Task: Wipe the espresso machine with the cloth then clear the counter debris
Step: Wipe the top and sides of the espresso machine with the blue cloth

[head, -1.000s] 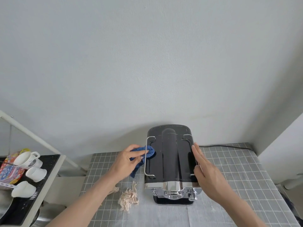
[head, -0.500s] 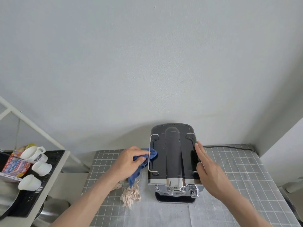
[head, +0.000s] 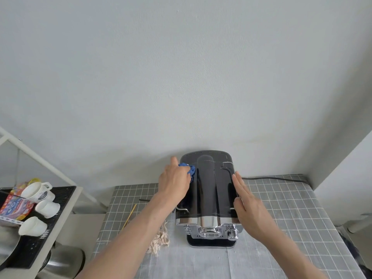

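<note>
Head view. The machine (head: 207, 194) stands on the bench (head: 281, 208) against the wall, its glossy black top facing up and chrome front toward the person. It looks heavy and rigid; the polished top is probably slippery, so steadying from the side suits it better than gripping.

The cloth (head: 190, 170) is soft, light and bunched, and is best held wadded in the palm. It sits on the top's left rear corner.

The left hand (head: 174, 183) grips the cloth, fingers curled over it, forearm reaching in from the lower left.

The right hand (head: 248, 206) lies flat against the machine's right edge, fingers straight and together, pointing toward the wall.

Debris (head: 160, 239) lies on the bench just left of the machine's front.
</note>
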`<action>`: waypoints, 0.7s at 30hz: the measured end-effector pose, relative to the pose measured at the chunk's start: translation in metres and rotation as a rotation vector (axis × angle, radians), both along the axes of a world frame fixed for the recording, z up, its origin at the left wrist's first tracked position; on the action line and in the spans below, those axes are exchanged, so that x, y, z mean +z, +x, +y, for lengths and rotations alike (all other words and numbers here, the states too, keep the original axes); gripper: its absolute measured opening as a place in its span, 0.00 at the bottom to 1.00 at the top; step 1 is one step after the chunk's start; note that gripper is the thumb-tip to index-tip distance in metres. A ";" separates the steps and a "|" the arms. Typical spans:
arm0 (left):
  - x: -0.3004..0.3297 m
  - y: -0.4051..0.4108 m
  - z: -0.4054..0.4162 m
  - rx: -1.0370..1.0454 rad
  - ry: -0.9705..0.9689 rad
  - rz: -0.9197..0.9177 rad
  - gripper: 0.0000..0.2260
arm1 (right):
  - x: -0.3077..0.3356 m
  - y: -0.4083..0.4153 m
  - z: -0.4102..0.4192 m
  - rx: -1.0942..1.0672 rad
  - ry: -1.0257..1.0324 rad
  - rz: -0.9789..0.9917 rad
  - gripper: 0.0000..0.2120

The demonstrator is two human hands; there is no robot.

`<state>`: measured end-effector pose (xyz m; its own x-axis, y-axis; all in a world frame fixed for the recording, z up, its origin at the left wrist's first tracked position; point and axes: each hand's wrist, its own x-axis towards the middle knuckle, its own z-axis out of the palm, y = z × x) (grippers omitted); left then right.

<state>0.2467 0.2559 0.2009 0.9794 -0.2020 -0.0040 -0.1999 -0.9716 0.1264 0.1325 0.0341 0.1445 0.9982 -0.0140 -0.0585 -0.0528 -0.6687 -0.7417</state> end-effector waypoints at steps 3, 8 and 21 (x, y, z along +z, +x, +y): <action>-0.001 -0.006 0.004 0.020 0.002 0.030 0.13 | -0.002 0.000 0.001 0.002 -0.001 -0.007 0.32; 0.006 -0.046 0.018 0.005 -0.058 0.131 0.11 | -0.003 -0.001 0.001 -0.004 -0.016 -0.022 0.32; 0.009 -0.002 -0.002 0.046 0.110 0.009 0.09 | 0.000 0.000 -0.005 0.055 -0.006 -0.065 0.34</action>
<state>0.2451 0.2540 0.2100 0.9875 -0.1543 -0.0322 -0.1537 -0.9879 0.0203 0.1325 0.0292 0.1445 0.9991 0.0409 0.0063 0.0322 -0.6734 -0.7386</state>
